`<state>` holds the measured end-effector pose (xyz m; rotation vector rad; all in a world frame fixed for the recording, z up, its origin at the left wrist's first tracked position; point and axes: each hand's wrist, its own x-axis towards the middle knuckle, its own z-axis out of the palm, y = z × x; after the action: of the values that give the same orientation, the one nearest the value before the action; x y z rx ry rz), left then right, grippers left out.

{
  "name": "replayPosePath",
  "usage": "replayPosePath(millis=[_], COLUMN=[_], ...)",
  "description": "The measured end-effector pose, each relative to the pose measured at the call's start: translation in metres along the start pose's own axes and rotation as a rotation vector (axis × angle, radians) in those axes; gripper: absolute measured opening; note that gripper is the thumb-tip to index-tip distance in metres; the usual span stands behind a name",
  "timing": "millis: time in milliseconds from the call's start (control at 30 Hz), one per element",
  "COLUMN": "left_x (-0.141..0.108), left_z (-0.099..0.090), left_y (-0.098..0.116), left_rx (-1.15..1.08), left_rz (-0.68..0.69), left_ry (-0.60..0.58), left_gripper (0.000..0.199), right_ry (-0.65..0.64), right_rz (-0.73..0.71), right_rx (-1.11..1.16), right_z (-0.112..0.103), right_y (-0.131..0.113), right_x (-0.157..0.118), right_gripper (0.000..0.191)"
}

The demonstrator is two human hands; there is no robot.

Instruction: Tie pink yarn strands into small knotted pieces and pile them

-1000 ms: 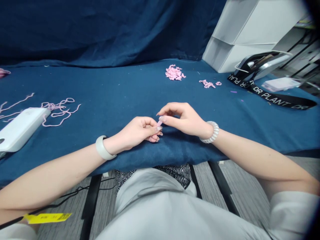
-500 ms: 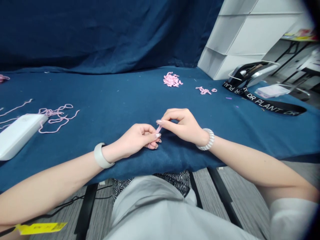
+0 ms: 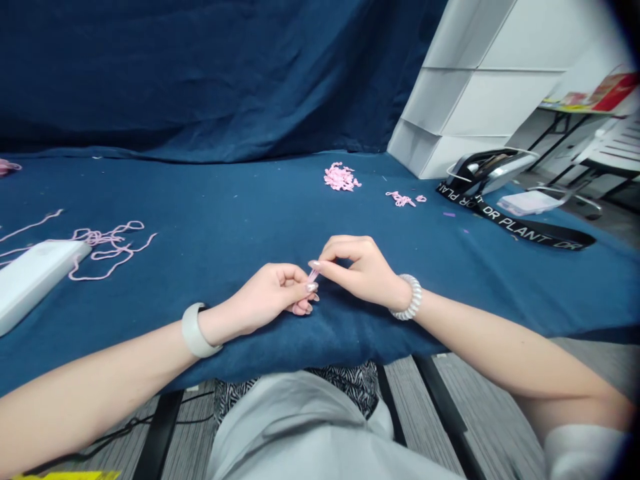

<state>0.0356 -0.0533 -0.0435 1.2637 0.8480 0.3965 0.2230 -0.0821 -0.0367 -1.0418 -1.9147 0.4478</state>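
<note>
Covering the bench [image 3: 200, 233] is a big blue cloth [image 3: 450, 280], white gadget [image 3: 37, 277] near the left edge. Left hand [image 3: 273, 293] and right hand [image 3: 363, 270] are mid front edge, both pinching one little pink yarn bit [image 3: 313, 275].

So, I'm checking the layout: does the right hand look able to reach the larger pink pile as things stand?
Probably yes: nothing visible stands between the right hand and the larger pink pile ahead, though that hand's grip is on a pink strand that the left hand also holds.
</note>
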Motion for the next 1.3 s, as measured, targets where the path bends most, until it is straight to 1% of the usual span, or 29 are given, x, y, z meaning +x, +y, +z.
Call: replayPosePath(millis=[67, 133, 200, 267, 367, 433, 533, 667, 800, 900, 1000, 1133, 1200, 1300], left_x=[0.000, 0.000, -0.001, -0.001, -0.001, -0.001, -0.001, 0.001, 0.002, 0.002, 0.001, 0.000, 0.000, 0.000], left_z=[0.000, 0.001, 0.001, 0.001, 0.000, 0.000, 0.001, 0.000, -0.001, -0.001, -0.001, 0.000, 0.000, 0.001], left_y=[0.000, 0.001, 0.001, 0.000, 0.000, 0.000, 0.000, -0.001, -0.004, -0.005, -0.005, -0.003, -0.002, -0.001], left_rx=[0.012, 0.014, 0.004, 0.000, 0.012, 0.007, 0.004, 0.003, 0.006, 0.004, -0.022, -0.032, -0.030, -0.020], left_rz=[-0.002, -0.003, -0.008, -0.013, -0.007, -0.003, -0.009, -0.007, 0.012, 0.006, -0.007, -0.019, -0.030, -0.040], left_ry=[-0.004, 0.000, 0.002, -0.003, -0.005, 0.000, 0.008, 0.014, 0.006, 0.011, 0.017, 0.017, 0.027, 0.032], left_gripper=[0.025, 0.024, 0.023, 0.022, 0.022, 0.024, 0.026, 0.028, 0.030, 0.031, 0.032, 0.030, 0.030, 0.030], right_ry=[0.018, -0.008, -0.075, -0.116, -0.095, -0.063, -0.013, -0.036, -0.063, -0.112, -0.179, -0.271, -0.292, -0.280], right_rz=[0.056, 0.092, 0.080, 0.035, -0.011, 0.006, 0.112, 0.310, 0.385, 0.422, 0.430, 0.379, 0.345, 0.280], right_rx=[0.002, 0.009, 0.013, 0.002, -0.008, 0.008, 0.051, 0.157, 0.240, 0.311, 0.353, 0.357, 0.331, 0.227], right_z=[-0.002, -0.003, 0.000, 0.004, 0.008, 0.007, 0.003, -0.003, -0.007, -0.008, -0.008, -0.007, -0.008, -0.010], right_y=[-0.001, 0.000, 0.001, 0.002, 0.002, 0.002, 0.001, 0.004, 0.009, 0.010, 0.009, 0.006, 0.003, 0.000], right_x=[0.001, 0.001, 0.000, -0.002, -0.003, -0.003, 0.000, 0.005, 0.008, 0.009, 0.008, 0.007, 0.006, 0.006], right_gripper=[0.026, 0.026, 0.021, 0.018, 0.022, 0.024, 0.030, 0.040, 0.042, 0.039, 0.031, 0.017, 0.014, 0.012])
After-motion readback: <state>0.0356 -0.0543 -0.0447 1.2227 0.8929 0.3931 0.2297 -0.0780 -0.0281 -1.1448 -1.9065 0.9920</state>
